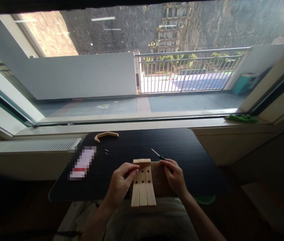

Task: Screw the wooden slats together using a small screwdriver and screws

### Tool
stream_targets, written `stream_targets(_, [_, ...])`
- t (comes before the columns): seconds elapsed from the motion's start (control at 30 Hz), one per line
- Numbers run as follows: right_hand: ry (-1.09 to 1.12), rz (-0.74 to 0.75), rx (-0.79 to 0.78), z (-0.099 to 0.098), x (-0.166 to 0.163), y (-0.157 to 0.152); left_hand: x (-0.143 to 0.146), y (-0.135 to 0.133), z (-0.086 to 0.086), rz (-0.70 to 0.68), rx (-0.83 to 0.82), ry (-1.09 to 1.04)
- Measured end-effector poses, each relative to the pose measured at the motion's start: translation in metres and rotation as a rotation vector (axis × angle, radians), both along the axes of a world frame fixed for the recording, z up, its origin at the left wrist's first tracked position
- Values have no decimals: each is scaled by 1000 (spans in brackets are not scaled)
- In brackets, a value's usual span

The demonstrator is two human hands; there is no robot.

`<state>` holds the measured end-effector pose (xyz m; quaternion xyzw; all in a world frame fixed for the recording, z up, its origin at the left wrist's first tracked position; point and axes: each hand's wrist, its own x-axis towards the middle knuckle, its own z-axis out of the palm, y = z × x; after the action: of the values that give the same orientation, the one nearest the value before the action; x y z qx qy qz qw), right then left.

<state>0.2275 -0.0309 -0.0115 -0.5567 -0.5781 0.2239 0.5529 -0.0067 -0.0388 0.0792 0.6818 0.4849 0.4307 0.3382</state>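
Three pale wooden slats [143, 194] lie side by side in front of me, with two rows of dark round holes across them. My left hand [120, 180] is at their left edge, thumb and forefinger pinched over the upper left hole on a small screw, mostly hidden by the fingertips. In my right hand [175, 175] is a screwdriver [159, 155], its dark handle in the closed fingers and its metal shaft pointing up and to the left. That hand rests by a brown wooden board [159, 184] beside and partly under the slats.
The dark table [129, 149] bears a few small screws [106, 151], a curved wooden piece [106, 134] near its far edge and a blurred pink-white packet [83, 162] at left. Beyond are a window sill [157, 124] with a green cloth [241, 118] and a radiator [31, 145].
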Motion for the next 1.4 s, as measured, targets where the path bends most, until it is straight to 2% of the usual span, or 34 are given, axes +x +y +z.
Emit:
stream_targets(0.57, [-5, -21, 14, 1, -1, -1, 16, -1, -17, -140, 138, 240])
stream_targets(0.87, [-12, -12, -1, 2, 0, -3, 20, 6, -10, -258, 156, 329])
stream_targets(1.1, [-8, -18, -9, 5, 0, -4, 22, 12, -7, -328, 99, 385])
stream_targets(1.4, [0, -22, -38, 6, -1, -5, 19, 14, -7, -361, 139, 471])
